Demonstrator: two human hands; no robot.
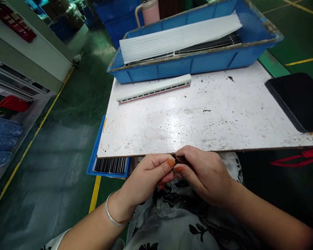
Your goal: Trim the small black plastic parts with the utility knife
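My left hand (153, 173) and my right hand (207, 172) are closed and meet just below the table's front edge, above my lap. Fingers and thumbs pinch together, with a sliver of something small and dark (181, 159) showing between them. Most of it is hidden, and its kind cannot be made out. Beyond the hands, a white model train car body (155, 91) with a red stripe and a row of dark windows lies on the white table (172, 128).
At the table's back stands a long blue bin (213, 60) holding white foam sheet (177, 38) over dark strips. A black flat pad (297, 100) lies at the right, near red cord (311, 155). Low at the left, a blue crate (91, 166) holds dark strips. A pink tumbler (150, 13) stands behind.
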